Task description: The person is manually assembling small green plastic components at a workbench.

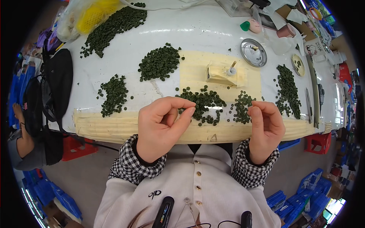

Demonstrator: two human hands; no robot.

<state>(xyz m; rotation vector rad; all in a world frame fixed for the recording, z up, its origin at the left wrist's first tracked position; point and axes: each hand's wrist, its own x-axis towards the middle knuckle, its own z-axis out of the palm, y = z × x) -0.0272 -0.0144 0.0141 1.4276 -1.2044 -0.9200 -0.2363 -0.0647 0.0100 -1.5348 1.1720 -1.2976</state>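
My left hand (157, 127) hovers over the near edge of the table, thumb and forefinger pinched together; whatever is between the tips is too small to make out. My right hand (266, 129) is also closed in a pinch, its fingertips beside a small heap of dark green button-like pieces (241, 108). Between the hands lies a looser spread of such round green pieces (205, 99). Beyond them, on a yellowish sheet (192, 66), stands a tape-wrapped block (224, 76) with a short upright peg (233, 67).
More green pieces lie in piles at the centre (159, 62), left (114, 95), far left (116, 24) and right (288, 91). A round metal dish (253, 52) and a smaller dish (298, 64) sit to the right, near tweezers (308, 106). A black bag (57, 83) hangs at left.
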